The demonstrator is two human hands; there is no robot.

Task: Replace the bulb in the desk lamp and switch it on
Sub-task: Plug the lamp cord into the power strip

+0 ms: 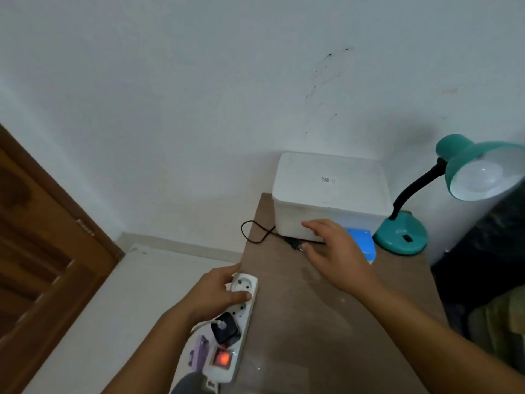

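Two hands are out, so I judge the plugging-in step is in hand. My left hand (220, 291) grips the power strip (233, 328) at the worktop (312, 322) edge, thumb beside its free socket (244, 282). My right hand (332, 248) is spread open, holding nothing, just over the black plug (295, 243) by the white box (329, 194). The lamp (426, 200) stands far right, a bulb (480, 177) already in its shade, unlit. Next I'd pinch that plug and bring it to the socket.

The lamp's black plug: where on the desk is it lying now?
In the head view the black plug lies mid-desk, at the front foot of the white box, just beyond the right hand.
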